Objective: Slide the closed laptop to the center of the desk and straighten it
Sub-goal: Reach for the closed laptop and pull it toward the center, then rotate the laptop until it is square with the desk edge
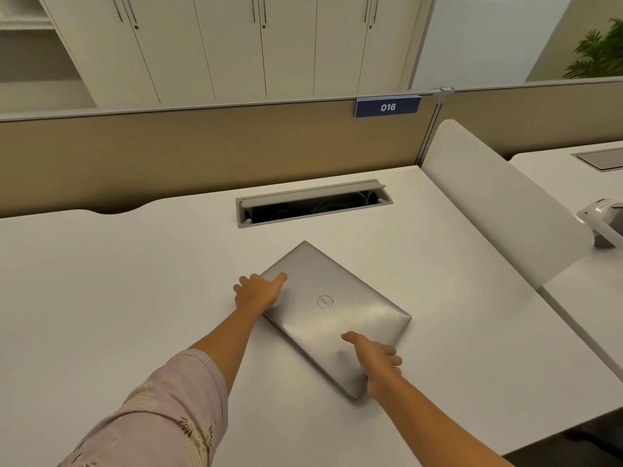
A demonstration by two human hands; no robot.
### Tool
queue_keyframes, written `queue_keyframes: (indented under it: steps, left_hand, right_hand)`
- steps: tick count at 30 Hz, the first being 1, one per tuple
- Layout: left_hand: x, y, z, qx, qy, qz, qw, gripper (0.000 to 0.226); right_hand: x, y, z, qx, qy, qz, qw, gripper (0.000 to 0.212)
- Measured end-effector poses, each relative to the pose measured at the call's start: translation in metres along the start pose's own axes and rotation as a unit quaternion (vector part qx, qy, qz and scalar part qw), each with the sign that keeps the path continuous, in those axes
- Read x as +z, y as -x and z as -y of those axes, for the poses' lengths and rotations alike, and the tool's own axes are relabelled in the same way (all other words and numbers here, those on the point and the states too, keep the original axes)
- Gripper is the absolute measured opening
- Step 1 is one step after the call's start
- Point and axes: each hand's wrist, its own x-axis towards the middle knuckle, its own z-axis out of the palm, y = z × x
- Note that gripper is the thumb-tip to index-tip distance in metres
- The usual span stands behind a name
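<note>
A closed silver laptop (332, 313) with a round logo lies flat on the white desk (118, 281), turned roughly 45 degrees to the desk's edges and a little right of the middle. My left hand (258, 291) grips its left corner, thumb on the lid and fingers down the side. My right hand (376, 362) holds the near right edge, thumb on top, fingers curled over the edge.
An open cable slot (315, 203) sits in the desk just behind the laptop. A beige partition (202, 153) with a blue "016" tag (387, 107) closes the back. A white divider panel (499, 200) bounds the right side, with a neighbouring desk beyond.
</note>
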Motion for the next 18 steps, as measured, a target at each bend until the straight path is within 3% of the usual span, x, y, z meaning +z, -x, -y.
queue_keyframes:
  steps: [4, 8, 11, 14, 18]
  left_hand:
    - [0.014, 0.012, 0.01, 0.089, -0.068, -0.033, 0.993, 0.081]
    - [0.044, 0.037, 0.03, 0.287, -0.136, -0.062, 0.946, 0.076]
    - [0.069, 0.064, 0.041, 0.379, -0.176, -0.027, 0.908, 0.08]
    - [0.09, 0.09, 0.045, 0.454, -0.196, -0.002, 0.869, 0.088]
    - [0.107, 0.114, 0.044, 0.482, -0.212, 0.021, 0.85, 0.105]
  right_hand:
    - [-0.003, 0.002, 0.002, -0.029, 0.001, -0.048, 0.998, 0.085]
    - [-0.003, -0.003, 0.014, -0.212, 0.034, -0.171, 0.962, 0.095]
    - [-0.002, -0.017, 0.025, -0.284, 0.129, -0.164, 0.936, 0.084]
    - [-0.006, -0.037, 0.03, -0.347, 0.264, -0.155, 0.887, 0.078]
    - [-0.023, -0.066, 0.037, -0.339, 0.356, -0.124, 0.862, 0.083]
